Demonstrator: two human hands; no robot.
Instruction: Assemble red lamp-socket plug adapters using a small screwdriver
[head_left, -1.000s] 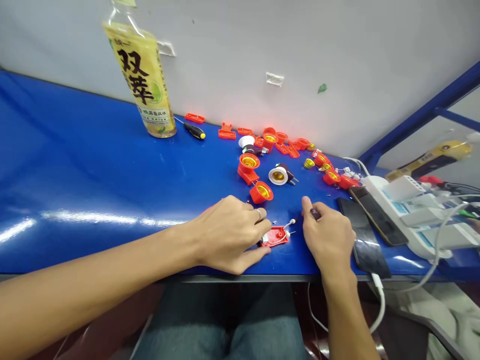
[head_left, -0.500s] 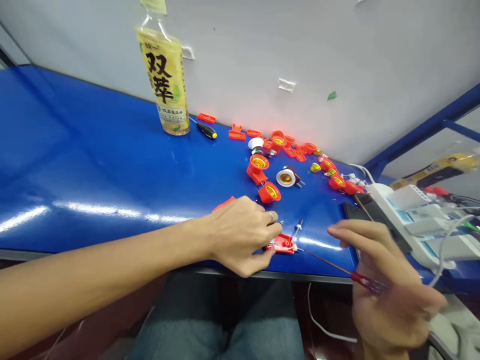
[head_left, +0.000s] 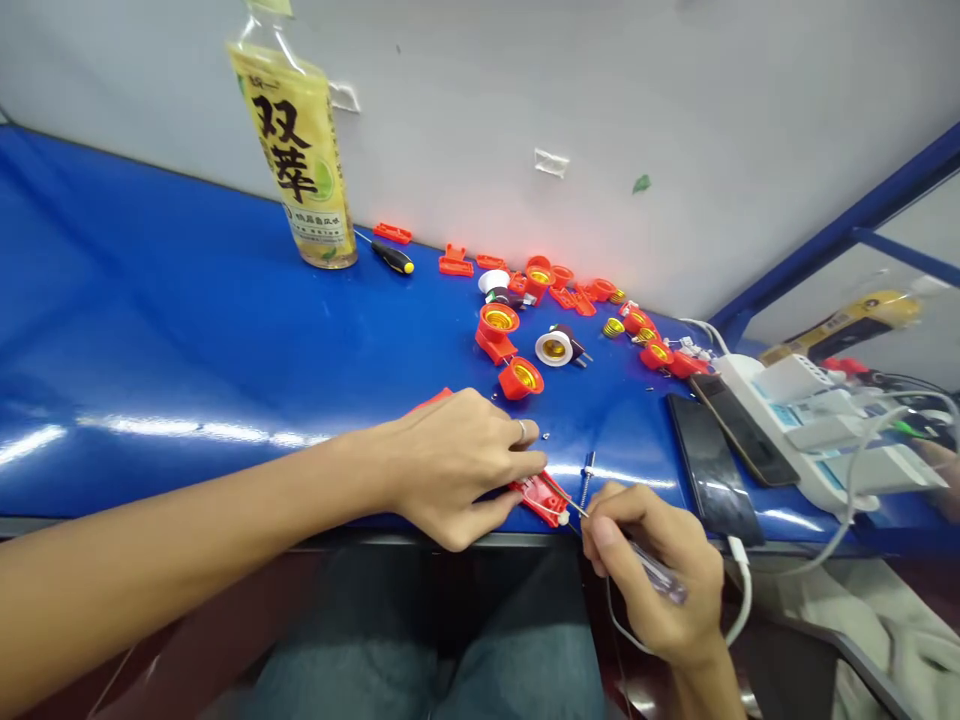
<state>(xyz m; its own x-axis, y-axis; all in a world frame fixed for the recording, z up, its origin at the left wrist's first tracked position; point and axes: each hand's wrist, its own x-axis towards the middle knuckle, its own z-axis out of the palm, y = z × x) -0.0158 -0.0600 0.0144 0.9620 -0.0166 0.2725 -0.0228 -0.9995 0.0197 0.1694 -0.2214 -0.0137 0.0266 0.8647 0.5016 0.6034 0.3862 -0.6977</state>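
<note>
Near the table's front edge, my left hand point(head_left: 465, 465) is closed on a red plastic lamp-holder part point(head_left: 541, 500), pressing it against the blue tabletop. A white wire runs inside that part. My right hand point(head_left: 660, 570) grips a screwdriver point(head_left: 658, 577) with a clear handle, its thin shaft pointing left to the near end of the red part. Whether the tip touches a screw is too small to tell. Just behind the shaft lies a metal pin with a spring point(head_left: 587, 475). Another red piece point(head_left: 431, 401) is mostly hidden behind my left hand.
Red lamp sockets point(head_left: 521, 378) and a white-rimmed plug socket point(head_left: 555, 348) lie further back. A black-and-yellow screwdriver point(head_left: 391, 257) rests beside a drink bottle point(head_left: 307, 170). On the right are dark phones point(head_left: 709, 465) and a white power strip point(head_left: 814, 430) with cables.
My right hand has come left to the red part, its fingers now closed round the screwdriver handle instead of loosely spread. The red part has turned slightly under my left hand.
</note>
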